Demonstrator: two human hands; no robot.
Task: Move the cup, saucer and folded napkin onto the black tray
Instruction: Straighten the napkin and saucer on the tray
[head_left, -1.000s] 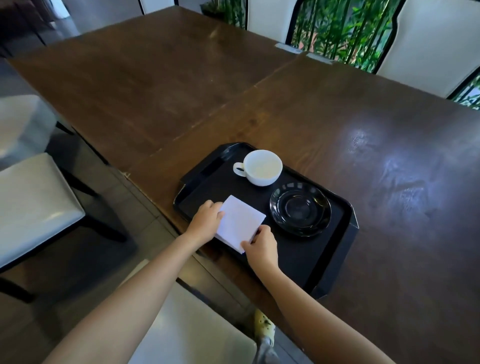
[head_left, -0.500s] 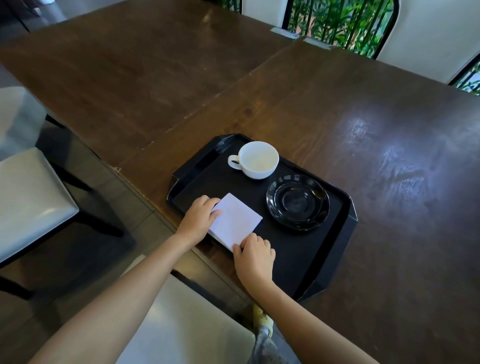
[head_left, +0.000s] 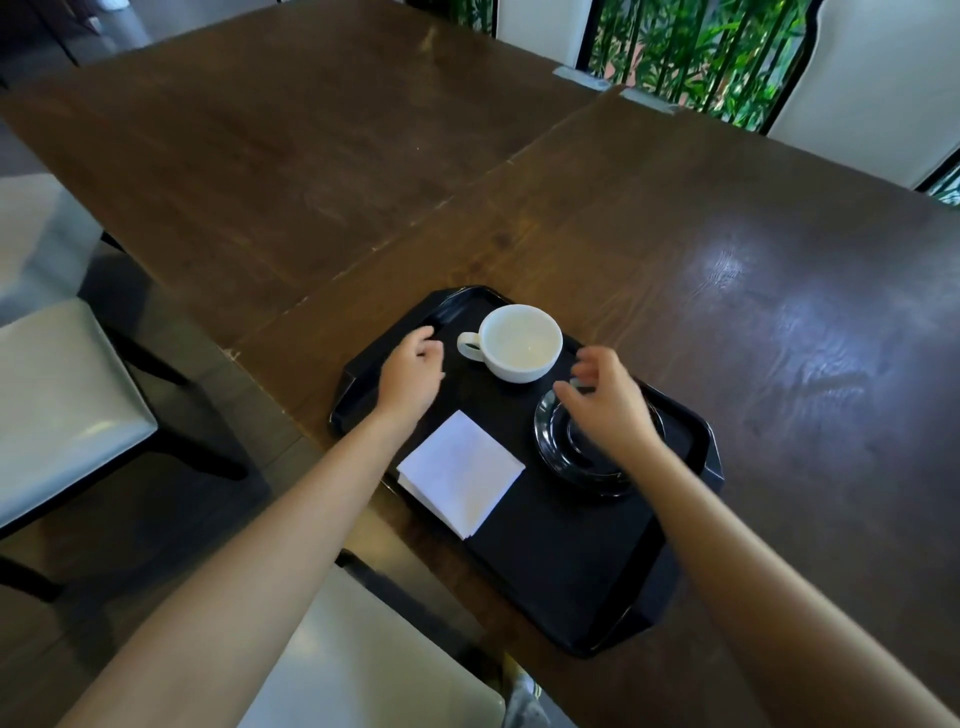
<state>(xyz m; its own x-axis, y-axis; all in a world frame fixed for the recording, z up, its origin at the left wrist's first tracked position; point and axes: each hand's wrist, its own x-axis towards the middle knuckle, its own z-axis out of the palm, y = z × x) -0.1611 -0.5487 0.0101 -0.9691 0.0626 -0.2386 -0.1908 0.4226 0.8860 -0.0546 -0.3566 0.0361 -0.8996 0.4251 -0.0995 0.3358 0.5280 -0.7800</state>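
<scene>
A black tray (head_left: 582, 582) lies at the near edge of the dark wooden table. On it stand a white cup (head_left: 522, 349) at the far end, a black saucer (head_left: 553, 441) to the right and a folded white napkin (head_left: 460, 470) near the front edge. My left hand (head_left: 410, 374) hovers just left of the cup's handle, fingers loosely curled and holding nothing. Over the saucer, my right hand (head_left: 608, 402) has its fingers spread, partly hiding the saucer, and it is empty too.
The wooden table (head_left: 675, 270) stretches far and right; a seam splits it from a second table top (head_left: 270, 150). White chair seats (head_left: 57, 405) stand left and below the table edge. Windows with green plants lie behind.
Both hands have let go of the napkin and moved forward, the left toward the cup's handle, the right over the saucer. The napkin stays flat on the tray.
</scene>
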